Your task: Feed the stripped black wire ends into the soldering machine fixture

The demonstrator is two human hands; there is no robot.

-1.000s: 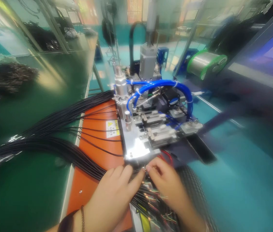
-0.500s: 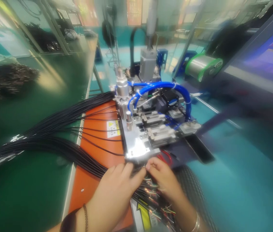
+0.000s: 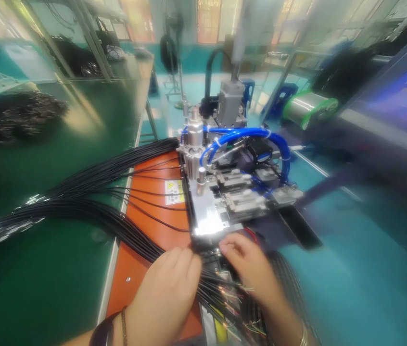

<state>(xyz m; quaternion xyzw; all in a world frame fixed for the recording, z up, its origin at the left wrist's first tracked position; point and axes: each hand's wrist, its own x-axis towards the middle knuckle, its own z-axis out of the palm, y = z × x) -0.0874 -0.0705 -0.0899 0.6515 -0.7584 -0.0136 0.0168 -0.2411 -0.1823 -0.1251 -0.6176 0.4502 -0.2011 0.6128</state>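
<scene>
My left hand (image 3: 163,295) is closed over a bundle of black insulated wires (image 3: 91,211), which fans out across the bench from the machine's front. My right hand (image 3: 248,269) curls just in front of the steel plate (image 3: 207,214) of a wire-processing machine, beside the stripped, multicoloured wire ends (image 3: 230,298). Its fingertips are bent together, and I cannot see whether they pinch a thin wire. The hand's palm side is hidden.
The machine has blue pneumatic tubes (image 3: 247,137) and an orange mat (image 3: 153,226) at its left. A green bench (image 3: 44,274) runs along the left, with a heap of dark wires (image 3: 19,117). A wire spool (image 3: 310,109) and a screen (image 3: 401,101) stand at the right.
My hands have moved apart: the left has drawn back to the left, away from the right hand's fingertips. The view has shifted slightly.
</scene>
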